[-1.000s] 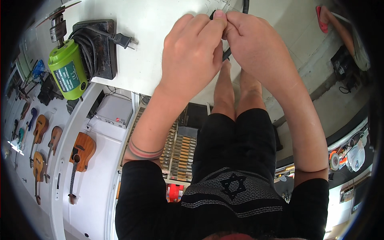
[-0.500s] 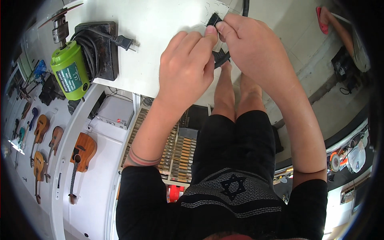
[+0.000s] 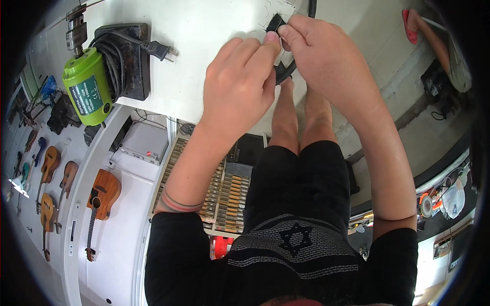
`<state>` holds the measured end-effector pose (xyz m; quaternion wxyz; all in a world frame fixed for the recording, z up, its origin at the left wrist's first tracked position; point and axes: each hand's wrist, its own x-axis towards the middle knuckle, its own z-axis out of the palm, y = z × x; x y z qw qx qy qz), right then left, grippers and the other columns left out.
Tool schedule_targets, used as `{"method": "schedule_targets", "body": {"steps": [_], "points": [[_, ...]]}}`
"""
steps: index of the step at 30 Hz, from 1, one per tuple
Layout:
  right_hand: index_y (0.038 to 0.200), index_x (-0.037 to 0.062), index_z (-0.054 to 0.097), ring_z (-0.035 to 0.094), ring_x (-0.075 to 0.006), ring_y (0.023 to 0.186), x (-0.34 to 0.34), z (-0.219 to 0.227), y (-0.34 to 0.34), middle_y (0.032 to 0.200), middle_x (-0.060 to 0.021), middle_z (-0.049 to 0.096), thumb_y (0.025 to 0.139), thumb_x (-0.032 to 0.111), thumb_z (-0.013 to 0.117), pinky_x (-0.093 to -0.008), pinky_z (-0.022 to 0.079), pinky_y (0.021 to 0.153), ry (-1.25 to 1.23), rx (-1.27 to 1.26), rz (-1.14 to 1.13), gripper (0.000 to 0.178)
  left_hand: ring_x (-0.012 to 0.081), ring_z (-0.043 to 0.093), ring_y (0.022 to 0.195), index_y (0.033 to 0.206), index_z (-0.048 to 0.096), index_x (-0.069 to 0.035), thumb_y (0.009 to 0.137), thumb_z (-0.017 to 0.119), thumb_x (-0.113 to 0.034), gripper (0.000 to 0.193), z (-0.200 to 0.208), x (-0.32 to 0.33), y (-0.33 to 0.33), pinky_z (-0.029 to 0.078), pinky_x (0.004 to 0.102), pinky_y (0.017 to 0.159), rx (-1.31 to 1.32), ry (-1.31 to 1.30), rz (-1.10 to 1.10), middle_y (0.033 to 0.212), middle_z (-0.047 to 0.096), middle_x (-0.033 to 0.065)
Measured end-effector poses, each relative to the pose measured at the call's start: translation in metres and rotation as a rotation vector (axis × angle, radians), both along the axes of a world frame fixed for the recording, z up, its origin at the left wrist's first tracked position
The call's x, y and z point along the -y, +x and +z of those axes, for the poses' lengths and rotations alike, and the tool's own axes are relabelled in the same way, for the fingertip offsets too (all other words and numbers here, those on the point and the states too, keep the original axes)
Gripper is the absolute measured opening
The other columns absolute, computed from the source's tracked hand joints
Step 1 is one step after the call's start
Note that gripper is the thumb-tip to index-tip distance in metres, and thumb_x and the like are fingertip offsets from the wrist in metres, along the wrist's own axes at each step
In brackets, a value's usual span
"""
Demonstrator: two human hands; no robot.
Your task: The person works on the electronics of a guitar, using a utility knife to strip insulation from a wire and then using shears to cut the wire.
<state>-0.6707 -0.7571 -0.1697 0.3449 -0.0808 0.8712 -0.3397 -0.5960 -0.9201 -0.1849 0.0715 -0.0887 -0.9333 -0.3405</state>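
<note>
A small tuft of black bristles [image 3: 276, 23] sticks up between my two hands above the far edge of the white table [image 3: 204, 25]. My left hand [image 3: 239, 81] is closed, its thumb pressed near the base of the tuft. From the other side, my right hand [image 3: 326, 58] pinches the same piece between thumb and bent fingers. Loose dark hairs lie on the table beside the bristles. The lower part of the held piece is mostly covered by my fingers, so its full shape cannot be made out.
At the left stands a green rotary motor [image 3: 88, 89] with a metal chuck, beside a black base [image 3: 137, 66] with coiled cable and a plug [image 3: 159, 50]. Guitars [image 3: 104, 194] are at the lower left. A drawer of small tools [image 3: 232, 201] and a black hose [image 3: 312, 7] are near me.
The view has shifted slightly. Both hands keep their grip on the bristle tuft, which sits a little more tilted; nothing has been let go.
</note>
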Motion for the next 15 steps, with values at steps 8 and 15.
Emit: {"method": "schedule_targets", "body": {"steps": [8, 15], "points": [[0.1, -0.0031, 0.068, 0.066, -0.0409, 0.079, -0.002, 0.0, -0.001, 0.087, -0.0217, 0.072, 0.11, 0.026, 0.052, -0.0471, 0.052, 0.076, -0.09, 0.017, -0.014, 0.035, 0.0289, 0.061, 0.07, 0.11, 0.076, -0.002, 0.078, 0.071, 0.012, 0.035, -0.002, -0.001, -0.002, 0.052, 0.0407, 0.066, 0.046, -0.015, 0.01, 0.078, 0.062, 0.0102], [0.1, -0.0033, 0.068, 0.065, -0.0405, 0.078, -0.001, 0.001, -0.001, 0.086, -0.0216, 0.071, 0.109, 0.026, 0.053, -0.0465, 0.052, 0.076, -0.062, 0.031, -0.023, 0.034, 0.028, 0.059, 0.073, 0.1, 0.072, -0.004, 0.072, 0.075, 0.007, 0.03, -0.002, -0.001, 0.001, 0.052, 0.0399, 0.065, -0.005, -0.025, -0.004, 0.079, 0.06, 0.0075]]}}
